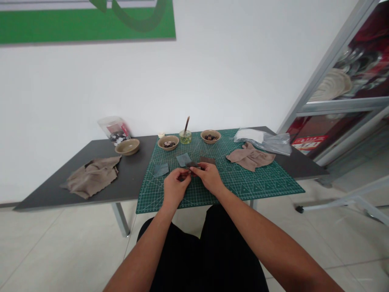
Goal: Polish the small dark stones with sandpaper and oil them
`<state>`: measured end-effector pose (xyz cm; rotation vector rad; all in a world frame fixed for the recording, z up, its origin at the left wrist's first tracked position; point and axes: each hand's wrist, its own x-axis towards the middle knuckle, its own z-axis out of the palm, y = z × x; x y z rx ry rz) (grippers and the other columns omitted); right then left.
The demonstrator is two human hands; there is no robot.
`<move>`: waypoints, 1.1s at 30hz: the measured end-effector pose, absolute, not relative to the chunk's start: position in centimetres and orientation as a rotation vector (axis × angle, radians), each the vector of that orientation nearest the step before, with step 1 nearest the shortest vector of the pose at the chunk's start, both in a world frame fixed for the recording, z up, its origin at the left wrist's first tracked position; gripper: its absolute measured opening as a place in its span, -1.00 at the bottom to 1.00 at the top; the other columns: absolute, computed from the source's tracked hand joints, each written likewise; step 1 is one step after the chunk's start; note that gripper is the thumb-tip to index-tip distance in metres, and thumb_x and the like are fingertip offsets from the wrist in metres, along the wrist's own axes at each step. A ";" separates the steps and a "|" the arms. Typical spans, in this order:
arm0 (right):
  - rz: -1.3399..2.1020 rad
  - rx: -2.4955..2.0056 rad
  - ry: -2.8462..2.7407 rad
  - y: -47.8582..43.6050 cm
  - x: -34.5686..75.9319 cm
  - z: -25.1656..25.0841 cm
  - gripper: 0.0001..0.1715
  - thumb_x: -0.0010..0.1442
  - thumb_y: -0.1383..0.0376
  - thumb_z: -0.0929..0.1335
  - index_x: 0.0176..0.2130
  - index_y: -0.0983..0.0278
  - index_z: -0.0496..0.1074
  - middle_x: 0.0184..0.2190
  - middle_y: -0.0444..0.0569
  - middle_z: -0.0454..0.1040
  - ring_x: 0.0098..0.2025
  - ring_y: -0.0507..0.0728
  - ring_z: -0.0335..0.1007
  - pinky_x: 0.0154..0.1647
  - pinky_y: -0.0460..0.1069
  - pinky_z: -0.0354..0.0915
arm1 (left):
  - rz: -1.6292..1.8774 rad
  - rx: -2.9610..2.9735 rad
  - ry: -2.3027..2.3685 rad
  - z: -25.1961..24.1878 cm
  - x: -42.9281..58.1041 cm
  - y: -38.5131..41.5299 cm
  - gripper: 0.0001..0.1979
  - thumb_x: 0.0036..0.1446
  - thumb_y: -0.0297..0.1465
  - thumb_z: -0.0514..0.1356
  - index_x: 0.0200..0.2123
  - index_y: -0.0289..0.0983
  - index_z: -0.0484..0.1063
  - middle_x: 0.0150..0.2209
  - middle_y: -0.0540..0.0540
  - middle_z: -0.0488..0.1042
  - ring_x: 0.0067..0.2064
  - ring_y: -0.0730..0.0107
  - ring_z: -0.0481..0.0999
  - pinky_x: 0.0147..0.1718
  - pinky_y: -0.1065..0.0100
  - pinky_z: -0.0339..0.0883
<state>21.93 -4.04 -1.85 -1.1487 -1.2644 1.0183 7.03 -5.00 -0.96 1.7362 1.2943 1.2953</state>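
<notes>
My right hand (209,175) is closed in a pinch on a small dark grey sheet (193,164) that looks like sandpaper. My left hand (176,184) is closed too, its fingertips meeting the right ones at the sheet's near edge. Something small seems to be between the left fingers, but it is too hidden to name. Both hands are low over a green cutting mat (249,185). A blue-grey square (182,159) lies just behind the fingers, and another blue-grey square (161,170) is left of them. Part of a dark brown piece (208,160) shows behind my right hand.
Along the back stand a bowl of dark and pinkish bits (168,143), a glass jar with a stick (185,137) and a bowl of brownish bits (210,137). Beige cloths lie left (91,177) and right (251,157). A plastic bag (267,140) is at back right.
</notes>
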 end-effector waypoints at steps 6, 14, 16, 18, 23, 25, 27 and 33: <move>0.959 -1.190 -1.299 -4.3 21.9 -1.5 -0.75 0.10 0.14 0.42 -0.40 0.28 0.55 -0.50 -0.07 0.55 -0.45 0.10 0.46 -0.38 -0.04 0.31 | 1.289 1.763 1.330 -0.8 7.1 -5.1 -0.91 0.04 -0.42 0.25 -0.33 -0.23 0.54 -0.38 -0.03 0.60 -0.34 0.33 0.59 -0.26 0.30 0.45; 0.946 -1.201 -1.274 -4.1 21.9 -1.4 -0.74 0.08 0.12 0.42 -0.41 0.28 0.50 -0.49 -0.08 0.53 -0.44 0.10 0.44 -0.37 -0.03 0.32 | 1.272 1.723 1.202 -1.1 7.0 -5.0 -0.89 0.02 -0.43 0.25 -0.32 -0.23 0.54 -0.32 -0.05 0.61 -0.30 0.34 0.59 -0.23 0.30 0.46; 0.943 -1.158 -1.175 -3.9 21.8 -1.7 -0.74 0.05 0.14 0.43 -0.30 0.25 0.45 -0.46 -0.10 0.52 -0.44 0.10 0.45 -0.39 -0.02 0.35 | 1.261 1.727 1.178 -1.2 7.0 -4.9 -0.89 0.02 -0.43 0.25 -0.33 -0.23 0.54 -0.32 -0.05 0.60 -0.30 0.34 0.59 -0.22 0.30 0.46; 0.953 -1.104 -1.079 -3.8 21.6 -1.9 -0.59 0.02 0.15 0.44 -0.13 0.21 0.37 -0.42 -0.14 0.52 -0.47 0.09 0.46 -0.45 -0.03 0.35 | 1.291 1.678 1.186 -1.3 7.0 -4.7 -0.88 0.02 -0.41 0.26 -0.31 -0.24 0.53 -0.33 -0.05 0.60 -0.30 0.33 0.59 -0.23 0.30 0.46; 0.979 -1.073 -1.107 -3.8 21.7 -2.0 -0.62 0.01 0.13 0.45 -0.18 0.23 0.39 -0.30 -0.07 0.55 -0.42 0.08 0.46 -0.42 -0.04 0.36 | 1.379 1.538 1.193 -1.5 6.9 -4.3 -0.77 0.02 -0.36 0.28 -0.20 -0.24 0.51 -0.26 -0.08 0.61 -0.24 0.31 0.60 -0.17 0.27 0.47; 0.962 -1.066 -1.161 -3.9 21.8 -1.9 -0.59 -0.05 0.18 0.49 -0.18 0.25 0.45 -0.21 -0.02 0.56 -0.28 0.11 0.49 -0.25 0.00 0.39 | 1.377 1.504 1.183 -1.4 6.8 -4.3 -0.80 0.01 -0.35 0.30 -0.24 -0.25 0.50 -0.27 -0.08 0.60 -0.24 0.31 0.60 -0.17 0.27 0.47; 0.948 -1.058 -1.219 -4.0 21.9 -1.7 -0.59 -0.06 0.24 0.49 -0.16 0.26 0.48 -0.18 0.00 0.58 -0.17 0.13 0.50 -0.10 0.03 0.38 | 1.372 1.469 1.166 -1.2 6.8 -4.3 -0.81 0.00 -0.34 0.31 -0.28 -0.25 0.48 -0.31 -0.06 0.60 -0.27 0.32 0.59 -0.20 0.29 0.47; 0.886 -1.183 -1.288 -4.4 22.0 -1.4 -0.74 0.02 0.24 0.43 -0.23 0.27 0.53 -0.23 0.01 0.60 -0.21 0.15 0.51 -0.09 0.07 0.38 | 1.371 1.561 1.203 -0.8 6.7 -4.4 -0.84 0.02 -0.32 0.30 -0.30 -0.24 0.49 -0.31 -0.07 0.58 -0.27 0.32 0.57 -0.24 0.30 0.44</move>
